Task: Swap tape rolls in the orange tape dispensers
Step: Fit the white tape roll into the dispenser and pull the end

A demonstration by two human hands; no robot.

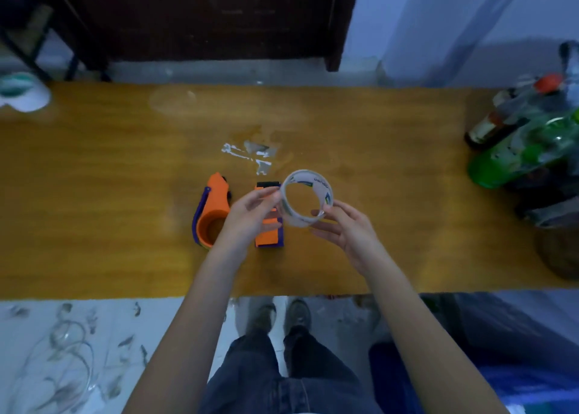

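tape roll: clear roll [308, 198] with printed white core, held up over the tabletop [94, 194], opening facing the camera, just right of the two dispensers.
left hand: left hand [250, 214] has fingertips [275, 194] pinched on the roll's left rim; palm sits over the right dispenser in view.
right hand: right hand [347, 232] grips the roll's lower right rim with thumb and forefinger; the other fingers are spread loose below it.
hands: both clamped on the same roll, one on each side, close together.
left dispenser: orange body with purple edge [211, 213], lying on its side on the tabletop; round hub opening visible and looks empty, nose pointing away from the person.
right dispenser: orange and purple [269, 236], lying flat just beside the first, dark cutter end [268, 184] pointing away; partly hidden by the left hand. Can't tell if a roll is in it.
scraps: bits of clear tape [250, 155] stuck on the tabletop just beyond the dispensers.
right end: cluster of bottles [529, 141], one green, one red-capped, well apart from the work.
left far corner: white and teal object [22, 92], blurred.
below: the person's legs and shoes [279, 316] on a pale floor [62, 351].
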